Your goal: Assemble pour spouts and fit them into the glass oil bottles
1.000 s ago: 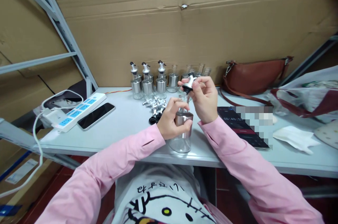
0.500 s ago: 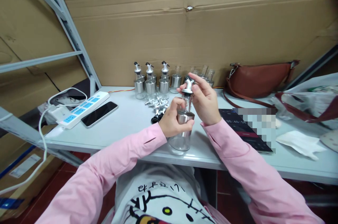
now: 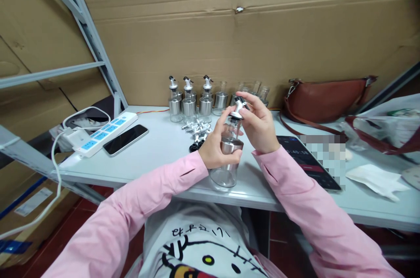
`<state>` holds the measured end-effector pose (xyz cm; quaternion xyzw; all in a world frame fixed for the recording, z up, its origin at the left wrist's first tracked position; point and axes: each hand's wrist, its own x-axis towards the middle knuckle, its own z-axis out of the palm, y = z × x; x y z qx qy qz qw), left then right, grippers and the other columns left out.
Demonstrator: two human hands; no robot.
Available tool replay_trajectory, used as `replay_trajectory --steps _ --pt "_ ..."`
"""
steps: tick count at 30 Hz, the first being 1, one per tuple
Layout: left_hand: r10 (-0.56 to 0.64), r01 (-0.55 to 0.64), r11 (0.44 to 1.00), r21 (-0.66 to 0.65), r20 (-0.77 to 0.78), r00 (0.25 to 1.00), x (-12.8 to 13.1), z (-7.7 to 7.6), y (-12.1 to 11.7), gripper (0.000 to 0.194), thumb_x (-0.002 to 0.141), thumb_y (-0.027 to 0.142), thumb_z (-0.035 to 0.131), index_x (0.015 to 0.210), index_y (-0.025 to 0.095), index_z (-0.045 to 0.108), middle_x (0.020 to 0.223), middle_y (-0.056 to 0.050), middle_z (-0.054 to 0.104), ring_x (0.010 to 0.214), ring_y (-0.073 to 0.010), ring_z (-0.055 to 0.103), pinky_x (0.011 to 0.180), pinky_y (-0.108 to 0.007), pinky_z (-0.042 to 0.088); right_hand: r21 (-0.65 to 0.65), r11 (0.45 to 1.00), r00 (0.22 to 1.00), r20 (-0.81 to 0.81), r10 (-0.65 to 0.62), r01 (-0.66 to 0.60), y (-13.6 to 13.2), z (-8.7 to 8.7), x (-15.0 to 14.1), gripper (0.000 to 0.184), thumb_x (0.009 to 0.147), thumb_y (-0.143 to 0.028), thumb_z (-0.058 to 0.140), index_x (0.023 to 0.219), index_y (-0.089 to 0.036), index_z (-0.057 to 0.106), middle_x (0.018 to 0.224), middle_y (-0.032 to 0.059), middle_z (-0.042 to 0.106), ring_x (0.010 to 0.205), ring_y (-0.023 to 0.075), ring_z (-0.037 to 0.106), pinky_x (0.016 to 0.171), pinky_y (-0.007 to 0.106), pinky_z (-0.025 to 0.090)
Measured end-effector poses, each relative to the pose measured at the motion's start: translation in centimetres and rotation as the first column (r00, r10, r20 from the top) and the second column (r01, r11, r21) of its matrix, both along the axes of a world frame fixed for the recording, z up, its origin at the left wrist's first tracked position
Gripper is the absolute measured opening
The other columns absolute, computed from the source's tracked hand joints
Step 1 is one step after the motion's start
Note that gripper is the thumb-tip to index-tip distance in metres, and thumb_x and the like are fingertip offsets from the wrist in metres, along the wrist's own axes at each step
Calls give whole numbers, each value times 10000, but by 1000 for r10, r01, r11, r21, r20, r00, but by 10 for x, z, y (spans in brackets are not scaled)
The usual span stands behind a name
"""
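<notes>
A glass oil bottle [image 3: 224, 177] with a steel band stands near the table's front edge. My left hand [image 3: 215, 149] is wrapped round its band and shoulder, index finger raised along the neck. In the bottle's mouth sits a silver and black pour spout [image 3: 238, 109], tilted a little to the right. My right hand [image 3: 259, 125] pinches this spout between thumb and fingers. Just left of the bottle lies a pile of loose pour spouts [image 3: 198, 129]. Behind it stand bottles fitted with spouts [image 3: 189, 105] and several without [image 3: 221, 99].
A power strip [image 3: 106, 133] and a phone [image 3: 126, 139] lie on the left. To the right are a tablet [image 3: 311, 166], a white paper [image 3: 376, 178], a brown handbag [image 3: 328, 99] and a plastic bag [image 3: 390, 125]. Cardboard [image 3: 213, 42] closes off the back.
The spout has tipped from nearly upright to leaning right. My left index finger has moved up along the neck toward the spout's base. The bottle stays in place.
</notes>
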<state>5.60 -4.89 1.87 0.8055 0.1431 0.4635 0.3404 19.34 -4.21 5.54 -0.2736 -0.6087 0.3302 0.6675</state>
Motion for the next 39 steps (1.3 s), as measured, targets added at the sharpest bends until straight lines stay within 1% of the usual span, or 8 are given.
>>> replay_trajectory --steps 4,9,20,25,29,33,36,39 --pt "46 -46 999 15 -3 999 0 1 -1 855 696 169 603 1372 244 85 939 -37 561 795 -170 601 754 -340 539 28 999 999 35 -28 27 3 -1 -1 363 738 -394 652 1088 -312 605 764 -15 625 757 201 616 771 399 513" --pt "55 -55 997 61 0 998 2 2 -1 852 701 163 598 1359 238 62 925 -33 540 772 -166 586 736 -352 539 3 1000 999 39 -7 7 3 -1 0 348 733 -399 650 1065 -299 615 801 -10 632 749 194 608 766 385 506" --pt "66 -69 996 63 44 997 4 1 1 790 669 148 608 1286 253 125 1282 -130 384 849 -152 579 763 -346 531 -48 995 996 24 91 -90 0 0 0 443 664 -418 726 1072 -291 606 815 -8 648 831 203 624 816 380 485" --pt "9 -11 998 64 33 999 2 4 -6 736 747 295 588 1298 247 103 1048 -65 490 750 -135 550 730 -342 517 -108 987 987 -121 109 -122 2 2 4 471 743 -572 573 1117 -287 553 831 5 667 886 220 642 771 385 508" --pt "-6 5 978 210 3 1000 -2 24 2 715 816 441 539 1345 267 90 1021 -52 488 790 -147 547 740 -333 498 -120 992 972 -236 2 -31 10 3 15 393 742 -526 582 1031 -260 568 825 -1 670 827 189 649 709 327 519" --pt "130 -81 879 471 -73 989 -2 61 33 352 852 459 504 1116 226 496 1070 -69 486 964 -198 506 899 -393 430 -121 993 949 -314 -41 2 16 2 18 330 717 -451 638 962 -245 560 774 -21 657 729 135 629 630 251 498" --pt "266 -188 853 487 -96 959 5 79 64 245 875 378 495 1042 207 550 1077 -70 456 1044 -207 476 971 -397 380 -109 994 948 -314 -50 16 16 1 16 315 710 -419 655 945 -238 549 751 -20 650 710 123 616 613 229 481" --pt "341 -239 856 457 -154 927 16 79 93 261 859 256 523 1115 218 498 1102 -67 430 1103 -214 441 1007 -404 354 -131 991 951 -306 -33 -7 15 1 15 314 709 -408 651 948 -234 547 749 -11 649 711 125 609 617 233 475"
